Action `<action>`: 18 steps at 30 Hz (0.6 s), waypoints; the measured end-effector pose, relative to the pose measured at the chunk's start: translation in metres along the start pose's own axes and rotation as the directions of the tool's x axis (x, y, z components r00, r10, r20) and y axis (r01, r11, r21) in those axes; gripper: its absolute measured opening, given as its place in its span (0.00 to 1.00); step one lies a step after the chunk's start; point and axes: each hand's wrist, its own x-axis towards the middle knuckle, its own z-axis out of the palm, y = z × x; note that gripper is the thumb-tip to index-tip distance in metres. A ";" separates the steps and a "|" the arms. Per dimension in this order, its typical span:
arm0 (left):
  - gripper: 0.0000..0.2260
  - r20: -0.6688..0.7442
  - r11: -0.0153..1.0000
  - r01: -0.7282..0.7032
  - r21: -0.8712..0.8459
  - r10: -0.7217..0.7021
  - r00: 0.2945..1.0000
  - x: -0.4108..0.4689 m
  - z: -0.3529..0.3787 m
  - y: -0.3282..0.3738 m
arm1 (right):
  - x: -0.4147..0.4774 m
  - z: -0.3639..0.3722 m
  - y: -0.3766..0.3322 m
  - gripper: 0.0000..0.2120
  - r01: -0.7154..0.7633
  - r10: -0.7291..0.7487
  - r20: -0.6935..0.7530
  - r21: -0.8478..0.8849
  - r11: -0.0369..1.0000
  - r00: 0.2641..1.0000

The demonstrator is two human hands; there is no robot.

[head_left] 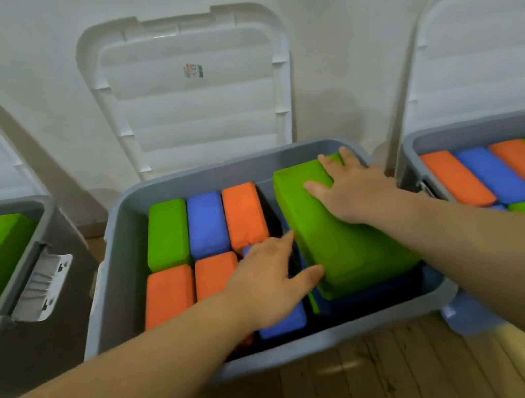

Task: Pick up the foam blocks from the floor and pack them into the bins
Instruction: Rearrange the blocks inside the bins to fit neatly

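Note:
A large green foam block (340, 238) lies tilted on top of the right side of the middle grey bin (114, 258). My right hand (352, 183) lies flat on its far end with the fingers spread. My left hand (268, 281) touches the block's near left edge with straight fingers and thumb. Green, blue and orange blocks (206, 222) stand packed side by side in the bin's left half. A blue block (285, 323) shows under my left hand.
A grey bin (2, 294) at the left holds a green block. The right bin (418, 145) is packed with orange, blue and green blocks. White lids (197, 105) lean on the wall behind each bin. Wooden floor (372, 385) lies in front.

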 end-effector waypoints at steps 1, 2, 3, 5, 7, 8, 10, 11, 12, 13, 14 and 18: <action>0.41 0.037 0.995 -0.020 -0.100 0.024 0.999 0.006 0.012 0.007 | -0.002 -0.004 -0.001 0.41 0.004 -0.004 0.004 0.000 1.000 1.000; 0.39 0.059 0.974 0.000 -0.225 0.013 0.998 0.011 0.019 0.013 | -0.002 -0.008 -0.001 0.38 0.013 -0.013 0.008 0.005 1.000 1.000; 0.38 0.072 0.939 0.022 -0.343 0.003 0.997 0.016 0.023 0.016 | -0.003 -0.013 0.000 0.36 0.026 -0.026 0.006 0.017 1.000 1.000; 0.38 0.076 0.848 0.052 -0.527 -0.014 0.997 0.017 0.026 0.022 | -0.002 -0.018 0.003 0.36 0.064 -0.062 -0.025 0.064 0.996 0.998; 0.44 0.011 0.820 0.011 -0.572 -0.005 1.000 0.011 0.021 0.032 | 0.000 -0.033 -0.002 0.37 0.108 -0.098 -0.090 0.115 0.987 0.991; 0.45 -0.044 0.840 -0.024 -0.541 0.000 0.999 0.006 0.013 0.036 | -0.002 -0.044 -0.009 0.36 0.134 -0.118 -0.135 0.121 0.984 0.984; 0.39 -0.194 0.796 -0.114 -0.594 -0.005 0.981 -0.001 -0.011 0.041 | -0.008 -0.066 -0.031 0.33 0.204 -0.174 -0.233 0.114 0.972 0.957; 0.34 -0.276 0.751 -0.140 -0.646 -0.059 0.959 -0.005 -0.028 0.040 | -0.011 -0.076 -0.044 0.31 0.242 -0.203 -0.268 0.122 0.963 0.942; 0.31 -0.334 0.742 -0.118 -0.659 -0.149 0.931 -0.010 -0.048 0.036 | -0.012 -0.082 -0.056 0.30 0.274 -0.226 -0.282 0.144 0.951 0.932; 0.31 -0.372 0.761 -0.076 -0.644 -0.225 0.901 -0.016 -0.070 0.026 | -0.010 -0.083 -0.067 0.30 0.301 -0.245 -0.279 0.179 0.937 0.929; 0.34 -0.390 0.796 -0.014 -0.605 -0.281 0.877 -0.023 -0.091 0.018 | -0.007 -0.079 -0.078 0.30 0.319 -0.258 -0.259 0.229 0.920 0.931; 0.42 -0.295 0.914 0.375 -0.154 -0.405 0.865 -0.058 -0.136 -0.032 | -0.006 -0.012 -0.106 0.26 0.424 -0.422 -0.087 0.350 0.835 0.903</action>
